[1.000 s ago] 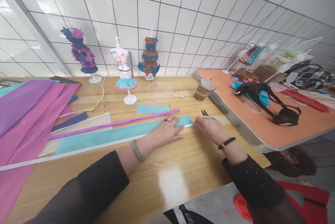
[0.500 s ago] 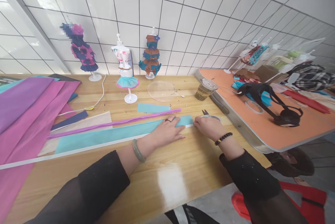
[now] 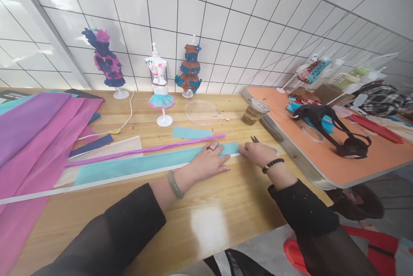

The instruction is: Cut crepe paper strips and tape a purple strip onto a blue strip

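A long turquoise strip of fabric (image 3: 138, 165) lies across the wooden table with a narrow white tape (image 3: 119, 178) along its near edge. My left hand (image 3: 211, 162) rests flat on the strip's right part, fingers spread. Just past the strip's right end, my right hand (image 3: 260, 154) has its fingers pinched together on the end of the white tape. A round, pale-rimmed object (image 3: 276, 151) is mostly hidden beneath my right hand. Dark pointed tips, like those of scissors (image 3: 254, 139), stick out behind it. A thin purple strip (image 3: 161, 147) and a short turquoise piece (image 3: 192, 132) lie farther back.
Purple and pink fabric sheets (image 3: 48, 134) cover the table's left side. Dressed mini mannequins (image 3: 158, 78) stand along the tiled wall. A lidded plastic cup (image 3: 254, 112) stands near an orange table (image 3: 322, 168), which holds a black strapped item (image 3: 335, 127).
The camera view has shifted slightly. My right hand now covers more of the round object beneath it. My left hand stays flat on the turquoise strip.
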`<state>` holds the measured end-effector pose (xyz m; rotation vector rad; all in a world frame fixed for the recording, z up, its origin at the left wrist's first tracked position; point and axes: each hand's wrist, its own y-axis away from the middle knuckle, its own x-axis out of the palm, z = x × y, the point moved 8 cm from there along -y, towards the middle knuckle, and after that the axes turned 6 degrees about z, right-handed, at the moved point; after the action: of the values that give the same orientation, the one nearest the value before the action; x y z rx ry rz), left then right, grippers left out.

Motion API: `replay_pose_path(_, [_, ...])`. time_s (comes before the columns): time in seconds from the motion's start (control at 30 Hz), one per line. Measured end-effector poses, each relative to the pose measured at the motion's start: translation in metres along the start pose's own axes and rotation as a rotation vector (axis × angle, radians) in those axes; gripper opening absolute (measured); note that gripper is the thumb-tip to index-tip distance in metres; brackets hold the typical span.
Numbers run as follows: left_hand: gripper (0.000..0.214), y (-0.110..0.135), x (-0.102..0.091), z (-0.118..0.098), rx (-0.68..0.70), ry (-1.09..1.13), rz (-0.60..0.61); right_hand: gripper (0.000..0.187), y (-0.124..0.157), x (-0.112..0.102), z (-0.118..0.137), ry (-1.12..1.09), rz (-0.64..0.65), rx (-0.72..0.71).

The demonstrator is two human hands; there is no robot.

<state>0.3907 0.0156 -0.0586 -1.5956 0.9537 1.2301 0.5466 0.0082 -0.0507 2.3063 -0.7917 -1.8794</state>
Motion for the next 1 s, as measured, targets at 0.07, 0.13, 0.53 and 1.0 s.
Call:
replay_pose_path(0.07, [0.046, 0.002, -0.001, -0.001, 0.001, -0.019, -0.014, 0.038, -0.001, 0.002, -0.007, -0.034, 0.023, 0.022])
replay_pose_path(0.13, [0.044, 0.005, -0.003, -0.002, 0.001, -0.039, -0.024, 0.039, -0.002, 0.005, -0.011, -0.068, 0.041, 0.029])
replay_pose_path(0.53, [0.041, 0.057, -0.023, 0.014, -0.085, -0.145, 0.008, 0.037, -0.011, 0.017, -0.024, -0.222, 0.073, 0.019])
replay_pose_path(1.0, [0.046, 0.12, -0.034, 0.038, -0.087, -0.254, 0.034, 0.038, -0.02, 0.026, -0.029, -0.307, 0.103, 0.005])
